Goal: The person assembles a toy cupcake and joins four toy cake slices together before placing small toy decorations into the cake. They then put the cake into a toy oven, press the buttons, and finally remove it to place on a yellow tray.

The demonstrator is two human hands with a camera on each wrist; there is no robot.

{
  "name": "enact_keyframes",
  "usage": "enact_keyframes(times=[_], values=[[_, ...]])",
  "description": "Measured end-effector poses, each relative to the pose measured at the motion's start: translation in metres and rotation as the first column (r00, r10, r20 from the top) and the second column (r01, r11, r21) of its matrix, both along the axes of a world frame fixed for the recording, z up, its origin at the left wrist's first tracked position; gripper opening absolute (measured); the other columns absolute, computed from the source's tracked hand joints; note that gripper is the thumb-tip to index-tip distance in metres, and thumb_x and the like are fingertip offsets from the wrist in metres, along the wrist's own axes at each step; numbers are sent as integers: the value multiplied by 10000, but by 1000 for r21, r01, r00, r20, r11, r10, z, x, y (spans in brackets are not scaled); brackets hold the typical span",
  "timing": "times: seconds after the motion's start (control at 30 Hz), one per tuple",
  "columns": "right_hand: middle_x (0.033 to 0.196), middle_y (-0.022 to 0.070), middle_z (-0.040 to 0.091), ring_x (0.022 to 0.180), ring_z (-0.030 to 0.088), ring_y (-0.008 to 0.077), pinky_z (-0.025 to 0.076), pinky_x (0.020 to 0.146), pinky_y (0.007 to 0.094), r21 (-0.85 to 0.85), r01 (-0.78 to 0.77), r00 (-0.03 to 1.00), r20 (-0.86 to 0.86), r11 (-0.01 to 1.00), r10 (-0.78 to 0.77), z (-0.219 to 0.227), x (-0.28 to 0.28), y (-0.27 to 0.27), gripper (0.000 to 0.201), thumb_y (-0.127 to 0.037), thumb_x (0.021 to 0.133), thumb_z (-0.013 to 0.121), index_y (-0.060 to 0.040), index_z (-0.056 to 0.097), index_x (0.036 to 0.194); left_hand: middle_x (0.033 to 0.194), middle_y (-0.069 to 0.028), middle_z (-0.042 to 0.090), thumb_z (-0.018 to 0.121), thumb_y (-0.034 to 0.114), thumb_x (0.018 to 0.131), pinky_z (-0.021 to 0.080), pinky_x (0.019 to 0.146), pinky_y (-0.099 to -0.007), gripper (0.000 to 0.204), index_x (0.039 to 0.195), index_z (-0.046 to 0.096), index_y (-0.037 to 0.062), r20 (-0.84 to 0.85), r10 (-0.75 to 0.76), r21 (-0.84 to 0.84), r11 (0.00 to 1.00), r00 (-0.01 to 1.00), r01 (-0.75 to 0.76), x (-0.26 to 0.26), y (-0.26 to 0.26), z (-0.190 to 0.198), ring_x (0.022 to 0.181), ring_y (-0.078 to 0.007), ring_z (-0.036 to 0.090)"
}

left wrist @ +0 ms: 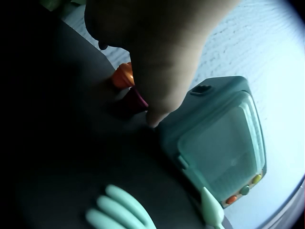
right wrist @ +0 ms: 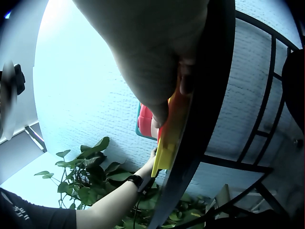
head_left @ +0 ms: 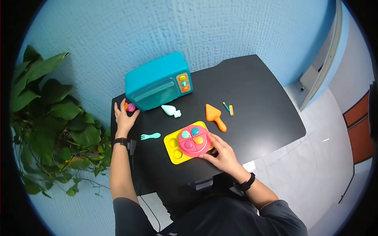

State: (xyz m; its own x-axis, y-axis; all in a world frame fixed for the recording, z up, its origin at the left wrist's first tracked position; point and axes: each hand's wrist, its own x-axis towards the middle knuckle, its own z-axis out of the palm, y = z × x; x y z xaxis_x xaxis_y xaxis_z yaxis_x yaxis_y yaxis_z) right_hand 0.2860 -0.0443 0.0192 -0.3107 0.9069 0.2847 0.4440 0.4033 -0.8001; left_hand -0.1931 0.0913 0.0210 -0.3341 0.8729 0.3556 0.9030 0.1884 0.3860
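Note:
My left hand reaches to the table's far left, fingers spread around a small orange toy piece and a pink swirled one. Both sit beside the teal toy oven; in the left wrist view the hand partly covers the orange piece and the dark pink piece. With thumb and fingers at its right edge, my right hand holds a round pink plate. Several colored drop-shaped pieces lie in the plate's sections. Beneath it is a yellow muffin tray, its left cups showing.
A mint toy fork lies left of the tray, and a pale mint cone-shaped toy in front of the oven. To the right are an orange toy spatula and small colored sticks. A leafy plant stands past the table's left edge.

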Motion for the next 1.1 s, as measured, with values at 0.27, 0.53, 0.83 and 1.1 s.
enact_keyframes(times=[0.27,0.53,0.83,1.1], values=[[1574,203,588,898,760,250,650,792,325,15,63,998,-25,998,-63,-4,-2,1,827,-383,912,900,27,560,1545,1446,-254,467,812,423,935,452,1109,-581,546,1326,649,79,-49,-43,-52,998,998,41,-20,24,-21,1330,-499,532],[1568,200,602,872,759,242,649,784,328,24,59,998,-29,998,-59,-3,-2,-1,798,-386,919,892,23,580,1529,1458,-281,442,822,336,947,414,1168,-546,495,1297,635,40,-17,-127,48,991,992,128,-1,-15,-11,1363,-513,474],[1535,215,635,1030,753,314,647,815,357,80,35,999,1,996,-35,-2,-1,-2,742,-367,924,881,32,618,1492,1448,-258,453,823,334,959,398,1186,-526,468,1278,638,46,-4,-170,35,985,985,170,38,-81,14,1366,-485,475],[1539,216,635,1075,743,329,635,878,380,50,17,1000,-5,999,-16,-5,0,-3,704,-373,939,862,36,642,1467,1443,-250,460,835,332,953,420,1166,-523,466,1278,647,57,-23,-168,58,984,986,169,51,-105,7,1353,-468,499]])
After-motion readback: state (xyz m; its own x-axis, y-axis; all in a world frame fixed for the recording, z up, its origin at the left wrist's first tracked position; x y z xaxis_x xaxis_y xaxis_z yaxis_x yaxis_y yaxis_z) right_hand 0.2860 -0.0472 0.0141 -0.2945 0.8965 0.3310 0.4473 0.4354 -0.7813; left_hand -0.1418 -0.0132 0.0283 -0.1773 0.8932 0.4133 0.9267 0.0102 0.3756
